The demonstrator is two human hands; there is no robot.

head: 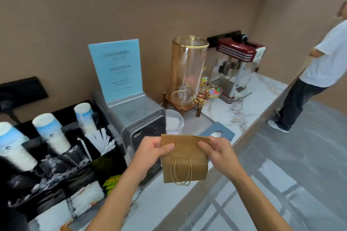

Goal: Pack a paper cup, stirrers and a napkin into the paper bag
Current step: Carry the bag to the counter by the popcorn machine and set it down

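Note:
A flat, folded brown paper bag (185,163) with twine handles hangs above the counter edge. My left hand (153,153) pinches its upper left corner and my right hand (218,153) pinches its upper right corner. To the left, a black organizer (56,157) holds three stacks of white-and-blue paper cups (51,132). White wrapped stirrers (102,141) stand in a compartment beside the rightmost stack. White napkins (85,198) lie in the organizer's lower front compartment.
A grey machine (139,118) with a blue sign (115,69) stands behind the bag. Further right are a clear plastic cup (173,122), a glass drink dispenser (187,69), candy dishes (214,91) and a red popcorn machine (238,65). A person (315,73) stands at the far right.

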